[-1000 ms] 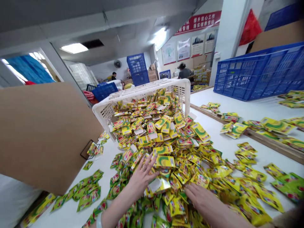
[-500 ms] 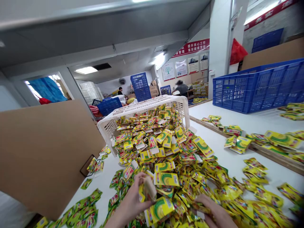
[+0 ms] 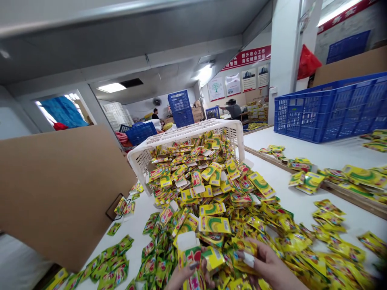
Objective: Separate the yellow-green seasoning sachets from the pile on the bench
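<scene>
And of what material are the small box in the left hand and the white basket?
Small box: probably thin printed cardboard, slightly glossy; its plain white flap stands open. White basket: likely moulded plastic, fairly smooth, with rounded corners and regular slots.

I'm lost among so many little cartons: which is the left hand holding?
The carton at bottom centre, gripped by the left hand, white flap raised; the yellow cartons just beyond lie unheld.

Left hand (image 3: 181,277) holds box (image 3: 189,254) — right hand (image 3: 268,264), sachet (image 3: 239,266).
</scene>
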`<state>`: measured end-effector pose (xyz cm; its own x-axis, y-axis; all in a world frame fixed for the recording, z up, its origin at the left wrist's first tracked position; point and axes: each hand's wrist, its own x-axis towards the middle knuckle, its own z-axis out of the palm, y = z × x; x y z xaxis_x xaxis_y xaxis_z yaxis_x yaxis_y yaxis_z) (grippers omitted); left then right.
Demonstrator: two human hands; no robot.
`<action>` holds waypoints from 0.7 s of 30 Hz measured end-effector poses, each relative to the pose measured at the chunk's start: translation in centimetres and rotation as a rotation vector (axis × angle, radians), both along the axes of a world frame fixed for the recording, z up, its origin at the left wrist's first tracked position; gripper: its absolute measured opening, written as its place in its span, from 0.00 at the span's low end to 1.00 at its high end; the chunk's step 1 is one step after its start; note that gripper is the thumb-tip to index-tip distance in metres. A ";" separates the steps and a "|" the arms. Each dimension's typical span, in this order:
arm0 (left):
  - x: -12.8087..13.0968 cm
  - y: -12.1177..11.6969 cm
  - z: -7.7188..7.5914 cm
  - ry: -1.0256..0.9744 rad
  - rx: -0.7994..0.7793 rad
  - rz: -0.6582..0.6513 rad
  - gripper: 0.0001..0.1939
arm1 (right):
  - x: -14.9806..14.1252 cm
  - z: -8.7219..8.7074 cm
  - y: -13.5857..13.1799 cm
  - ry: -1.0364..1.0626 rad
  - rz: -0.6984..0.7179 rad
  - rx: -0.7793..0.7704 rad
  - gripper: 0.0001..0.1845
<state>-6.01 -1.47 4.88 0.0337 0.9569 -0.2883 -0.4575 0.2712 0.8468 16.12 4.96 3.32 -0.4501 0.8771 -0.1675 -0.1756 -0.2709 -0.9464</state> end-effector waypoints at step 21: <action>4.4 -3.1 -3.1 0.324 0.065 -0.444 0.29 | -0.5 7.3 -2.3 -0.657 0.621 0.870 0.18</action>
<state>-1.61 -4.61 1.81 0.3577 0.8871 -0.2918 -0.0240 0.3211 0.9467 15.62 2.70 10.66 -0.8775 0.4795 0.0105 0.3294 0.6185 -0.7135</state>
